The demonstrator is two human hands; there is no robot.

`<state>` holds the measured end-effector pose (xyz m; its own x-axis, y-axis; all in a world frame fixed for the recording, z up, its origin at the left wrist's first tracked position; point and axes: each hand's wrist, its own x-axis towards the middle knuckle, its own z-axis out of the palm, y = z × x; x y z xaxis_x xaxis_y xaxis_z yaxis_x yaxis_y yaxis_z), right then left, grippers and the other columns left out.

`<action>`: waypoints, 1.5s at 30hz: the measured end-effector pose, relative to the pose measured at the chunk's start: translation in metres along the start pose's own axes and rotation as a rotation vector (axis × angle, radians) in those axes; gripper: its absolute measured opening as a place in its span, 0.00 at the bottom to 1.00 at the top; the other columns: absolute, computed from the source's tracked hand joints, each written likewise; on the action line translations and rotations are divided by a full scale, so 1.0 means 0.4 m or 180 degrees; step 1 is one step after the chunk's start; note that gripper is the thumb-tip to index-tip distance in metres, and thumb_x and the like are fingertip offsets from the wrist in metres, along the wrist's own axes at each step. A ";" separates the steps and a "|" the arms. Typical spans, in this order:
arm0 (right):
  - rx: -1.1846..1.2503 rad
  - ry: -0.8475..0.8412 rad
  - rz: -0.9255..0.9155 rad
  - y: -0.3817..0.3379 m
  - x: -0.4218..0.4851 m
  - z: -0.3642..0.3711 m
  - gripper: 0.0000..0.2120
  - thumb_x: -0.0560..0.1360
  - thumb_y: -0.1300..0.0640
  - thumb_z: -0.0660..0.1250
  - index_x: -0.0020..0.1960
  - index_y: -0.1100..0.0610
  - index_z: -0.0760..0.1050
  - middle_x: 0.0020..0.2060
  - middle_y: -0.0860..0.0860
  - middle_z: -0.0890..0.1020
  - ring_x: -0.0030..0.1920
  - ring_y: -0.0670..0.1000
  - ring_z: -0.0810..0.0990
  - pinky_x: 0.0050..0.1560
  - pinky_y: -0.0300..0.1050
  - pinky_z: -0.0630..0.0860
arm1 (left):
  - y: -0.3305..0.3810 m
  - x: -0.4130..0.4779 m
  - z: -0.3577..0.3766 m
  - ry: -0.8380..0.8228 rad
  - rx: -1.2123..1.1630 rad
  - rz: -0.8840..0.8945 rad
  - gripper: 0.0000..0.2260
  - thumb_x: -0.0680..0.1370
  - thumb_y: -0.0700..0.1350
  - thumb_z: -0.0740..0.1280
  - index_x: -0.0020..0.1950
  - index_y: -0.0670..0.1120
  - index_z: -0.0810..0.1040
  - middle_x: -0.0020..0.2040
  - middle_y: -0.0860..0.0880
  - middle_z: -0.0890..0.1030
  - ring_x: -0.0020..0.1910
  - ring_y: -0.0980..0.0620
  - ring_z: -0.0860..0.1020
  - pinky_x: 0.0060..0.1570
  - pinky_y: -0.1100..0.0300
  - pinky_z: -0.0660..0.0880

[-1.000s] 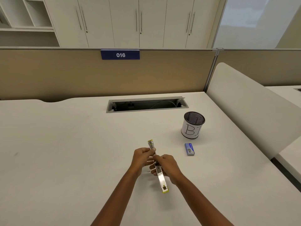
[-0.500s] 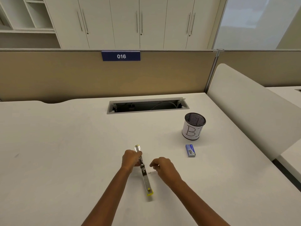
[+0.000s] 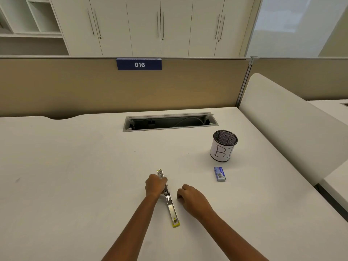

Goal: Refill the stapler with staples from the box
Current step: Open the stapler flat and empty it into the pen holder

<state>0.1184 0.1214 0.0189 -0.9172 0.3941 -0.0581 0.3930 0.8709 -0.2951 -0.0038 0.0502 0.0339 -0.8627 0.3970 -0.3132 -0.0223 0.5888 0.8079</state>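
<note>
The stapler is lying hinged flat open on the worktop, its far half sitting inside the left hand, whose grip is closing around it. The right hand is resting curled just beside the tray; whether it is pinching anything, I cannot tell. The staple box is sitting well apart, so reaching over risks loosening the left hold and letting the open tray swivel or snap shut.

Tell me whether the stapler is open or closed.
Open. The stapler lies unfolded flat on the desk, its two halves in one line, the left hand on its far half.
</note>
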 end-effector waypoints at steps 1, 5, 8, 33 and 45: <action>0.0103 0.0017 0.0072 0.007 -0.003 -0.003 0.11 0.78 0.61 0.56 0.54 0.62 0.74 0.54 0.59 0.77 0.53 0.57 0.75 0.50 0.48 0.73 | 0.001 -0.002 0.002 -0.0001 0.0022 0.0000 0.19 0.73 0.37 0.64 0.24 0.44 0.61 0.25 0.47 0.66 0.36 0.44 0.69 0.37 0.60 0.64; 0.0679 0.0044 0.0480 0.043 -0.014 -0.024 0.09 0.75 0.62 0.61 0.51 0.63 0.78 0.52 0.59 0.79 0.52 0.55 0.77 0.50 0.43 0.72 | 0.004 -0.003 0.005 -0.0056 0.0173 -0.0007 0.16 0.73 0.38 0.63 0.27 0.44 0.63 0.27 0.49 0.67 0.39 0.43 0.75 0.40 0.56 0.70; 0.0975 -0.0082 0.0604 0.058 -0.023 -0.034 0.08 0.72 0.62 0.66 0.48 0.64 0.79 0.50 0.59 0.81 0.51 0.55 0.79 0.49 0.44 0.74 | 0.001 -0.002 0.005 -0.0058 0.0233 0.0031 0.17 0.74 0.38 0.63 0.27 0.44 0.61 0.27 0.48 0.67 0.42 0.40 0.79 0.39 0.56 0.69; 0.1018 0.0221 0.0426 -0.027 -0.006 0.022 0.09 0.74 0.56 0.64 0.52 0.57 0.78 0.51 0.56 0.78 0.51 0.53 0.77 0.48 0.43 0.72 | -0.005 -0.022 0.008 0.0091 0.0311 -0.0101 0.12 0.76 0.42 0.62 0.56 0.38 0.74 0.56 0.40 0.79 0.54 0.40 0.78 0.52 0.55 0.72; 0.0983 0.0269 0.0459 0.023 -0.020 0.008 0.10 0.76 0.61 0.60 0.51 0.60 0.79 0.51 0.57 0.79 0.52 0.54 0.77 0.47 0.42 0.70 | -0.019 -0.028 -0.003 -0.0044 0.0074 -0.0206 0.12 0.77 0.45 0.60 0.54 0.39 0.75 0.54 0.39 0.81 0.53 0.39 0.79 0.54 0.51 0.75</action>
<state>0.1291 0.1254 0.0134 -0.8400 0.5407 -0.0448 0.4677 0.6799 -0.5648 0.0053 0.0405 0.0318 -0.8528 0.3673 -0.3713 -0.0658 0.6297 0.7741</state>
